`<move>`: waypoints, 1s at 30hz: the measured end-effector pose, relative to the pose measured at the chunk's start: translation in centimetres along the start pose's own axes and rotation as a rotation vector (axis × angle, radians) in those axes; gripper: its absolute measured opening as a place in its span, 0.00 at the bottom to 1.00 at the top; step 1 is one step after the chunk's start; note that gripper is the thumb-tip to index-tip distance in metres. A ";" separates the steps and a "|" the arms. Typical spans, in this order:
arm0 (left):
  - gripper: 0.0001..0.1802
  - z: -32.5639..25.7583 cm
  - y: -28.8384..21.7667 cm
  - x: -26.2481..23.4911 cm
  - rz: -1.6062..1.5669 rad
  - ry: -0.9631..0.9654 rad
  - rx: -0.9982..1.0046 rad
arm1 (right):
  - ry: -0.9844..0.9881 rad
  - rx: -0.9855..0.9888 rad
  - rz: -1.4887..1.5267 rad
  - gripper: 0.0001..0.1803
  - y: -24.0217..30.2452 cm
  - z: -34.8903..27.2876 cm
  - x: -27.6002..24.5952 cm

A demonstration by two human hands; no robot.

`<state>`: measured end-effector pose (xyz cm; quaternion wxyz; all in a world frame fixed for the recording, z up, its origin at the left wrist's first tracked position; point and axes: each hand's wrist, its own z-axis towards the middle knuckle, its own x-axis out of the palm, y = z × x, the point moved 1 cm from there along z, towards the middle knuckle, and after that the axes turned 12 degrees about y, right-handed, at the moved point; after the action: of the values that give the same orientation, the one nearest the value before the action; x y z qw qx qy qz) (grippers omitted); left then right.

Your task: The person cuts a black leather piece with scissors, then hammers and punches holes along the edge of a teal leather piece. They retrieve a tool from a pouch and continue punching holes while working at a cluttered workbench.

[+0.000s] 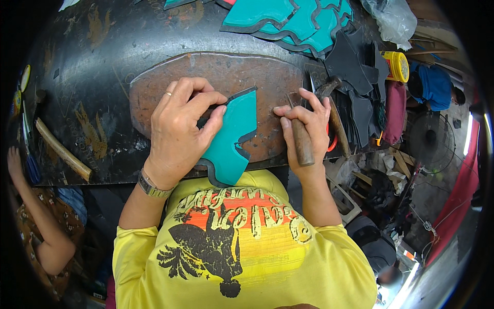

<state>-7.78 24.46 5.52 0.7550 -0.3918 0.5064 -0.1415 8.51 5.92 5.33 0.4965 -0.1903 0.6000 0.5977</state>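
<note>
Teal leather piece [230, 138] pinned flat on the brown slab [216, 77], tool poised at its edge

The dark bench [92, 62] carries the worn brown slab, probably as a firm backing for cutting; the teal piece with its dark border lies across the slab's near edge, overhanging toward the person in the yellow shirt [242, 257]. The left hand [180, 129] presses down on it, fingers together and pinched at the upper left corner, apparently to stop it sliding. The right hand [303, 123] has its fingers clamped round a wooden-handled tool [302, 141], held upright just beside the piece. A hammer [334, 108] lies close by, and more teal pieces [293, 20] are stacked further back
</note>
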 end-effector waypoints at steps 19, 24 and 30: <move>0.10 -0.1 -0.1 0.0 0.009 0.002 0.005 | 0.002 0.274 0.446 0.09 2.3 -0.9 -3.8; 0.09 0.7 -0.4 0.2 0.059 0.046 0.073 | -0.187 0.370 0.823 0.08 2.0 -0.9 -2.7; 0.10 1.9 -1.0 0.9 0.117 0.120 0.120 | -0.030 0.141 1.039 0.19 1.9 0.5 -0.1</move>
<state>-5.51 24.13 5.97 0.7523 -0.3064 0.5635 -0.1505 7.15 6.72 6.48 0.1548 0.1748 0.6469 0.7260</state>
